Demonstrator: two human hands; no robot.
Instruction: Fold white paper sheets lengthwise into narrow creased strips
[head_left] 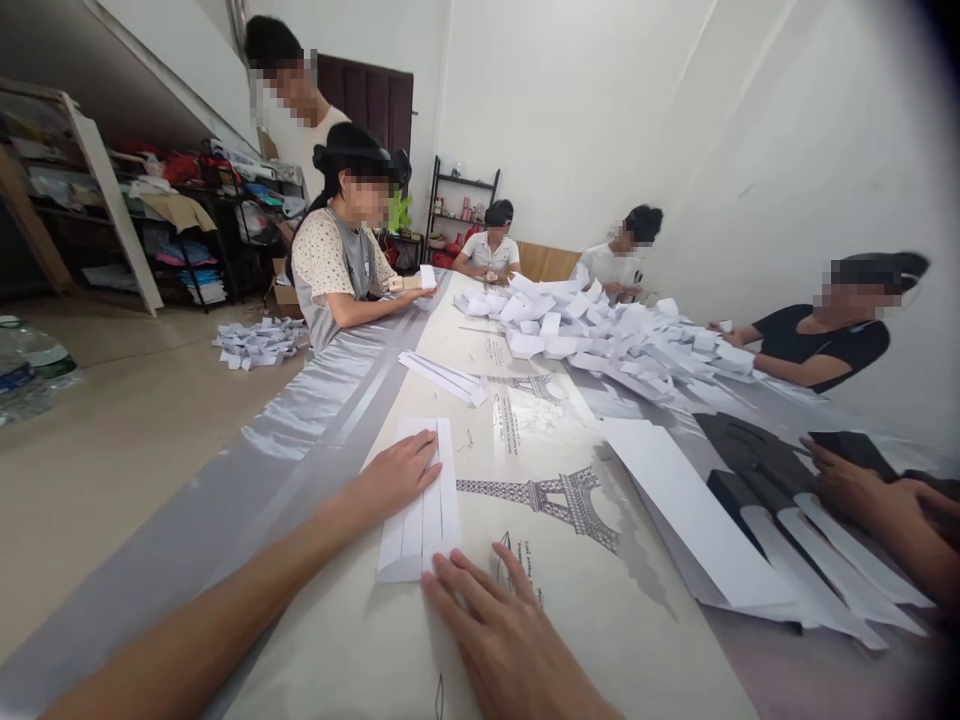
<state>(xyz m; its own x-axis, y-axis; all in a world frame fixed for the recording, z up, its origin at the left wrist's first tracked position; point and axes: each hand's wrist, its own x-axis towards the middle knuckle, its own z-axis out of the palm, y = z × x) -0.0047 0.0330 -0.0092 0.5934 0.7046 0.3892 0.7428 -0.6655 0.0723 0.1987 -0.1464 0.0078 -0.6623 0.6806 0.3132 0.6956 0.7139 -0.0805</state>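
Note:
A folded white paper strip [412, 525] with several lengthwise creases lies on the table in front of me. My left hand [394, 475] rests flat across its upper part, fingertips pressing near the right-hand fold. At the lower right edge of the paper, the fingertips of my right hand [499, 625] touch down with the fingers spread, the thumb side hidden. Beyond the far end lies a small stack of narrow folded paper strips [442, 378].
The tablecloth [547, 600] bears Eiffel Tower prints. A heap of folded papers [585, 325] covers the far right; large white sheets [697, 510] lie nearer. Another person's hands [877, 500] are at the right edge. Co-workers sit around; more papers [259, 342] lie on the floor.

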